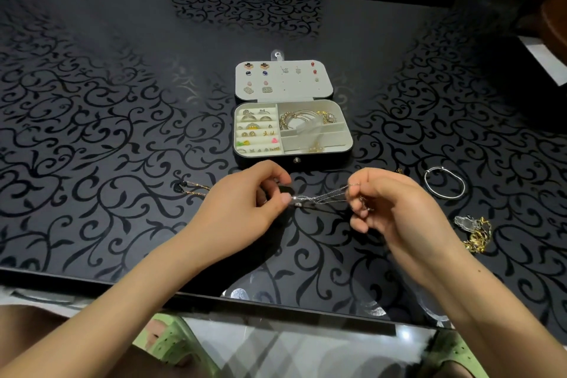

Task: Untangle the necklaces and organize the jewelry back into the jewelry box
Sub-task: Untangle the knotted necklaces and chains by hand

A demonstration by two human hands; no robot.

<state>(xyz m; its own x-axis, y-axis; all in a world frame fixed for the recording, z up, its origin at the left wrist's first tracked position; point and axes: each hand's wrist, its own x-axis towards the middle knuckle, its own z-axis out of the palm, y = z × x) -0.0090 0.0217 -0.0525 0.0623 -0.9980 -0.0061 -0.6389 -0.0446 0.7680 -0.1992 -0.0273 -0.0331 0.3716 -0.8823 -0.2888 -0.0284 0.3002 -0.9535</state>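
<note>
A thin silver necklace (325, 197) is stretched between my two hands, just above the table. My left hand (245, 199) pinches its small pendant end. My right hand (389, 202) grips the bunched chain strands. Behind them the jewelry box (319, 146) lies open, with earrings pinned in its lid, rings in the left slots and gold bangles in the right compartments. A rose-gold necklace (193, 188) with a dark pendant lies left of my left hand. A tangled gold chain pile (477, 236) sits at the right.
A silver bangle (444, 183) lies on the black patterned glass table (92, 101), right of the box. The table's front edge runs just below my forearms. My knees and green slippers show beneath it. A dark chair stands at the far right.
</note>
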